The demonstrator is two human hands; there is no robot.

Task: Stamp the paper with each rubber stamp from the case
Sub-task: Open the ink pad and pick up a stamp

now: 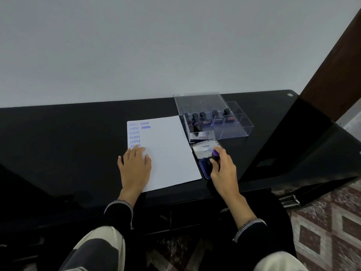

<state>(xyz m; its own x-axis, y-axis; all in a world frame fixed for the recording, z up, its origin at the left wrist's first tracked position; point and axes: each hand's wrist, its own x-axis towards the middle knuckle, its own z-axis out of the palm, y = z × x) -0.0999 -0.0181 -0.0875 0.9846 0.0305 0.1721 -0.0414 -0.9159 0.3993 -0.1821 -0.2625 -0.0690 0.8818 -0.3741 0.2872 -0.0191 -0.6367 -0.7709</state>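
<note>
My right hand (222,169), lower right of centre, has its fingers curled round a rubber stamp (214,156), gripping the dark handle with the purple-inked end tipped up toward the ink pad (205,163). The pad sits open just right of the paper (170,149), its lid (206,148) flipped back, label showing. I can't tell if the stamp face is touching the pad; my fingers hide it.

My left hand (134,163) lies flat, fingers straight and spread, pressing the paper's lower left part, holding nothing. Its fingertips cover part of the lowest blue print.

Paper is mid-frame on the black table (58,133), with a column of blue prints at its upper left: SAMPLE several times, FRAGILE twice, AIR MAIL partly hidden.

The clear case (214,122) sits upper right of the paper, lid (199,102) propped open, with more stamps (203,118) standing inside.

Handling, my guess: the stamp is light and rigid, with a soft rubber face. Best held by the knob handle, upright, away from the wet face, which likely smears. The paper is thin and slides easily on the glossy top, so the flat palm is needed. The case looks like brittle light plastic.
</note>
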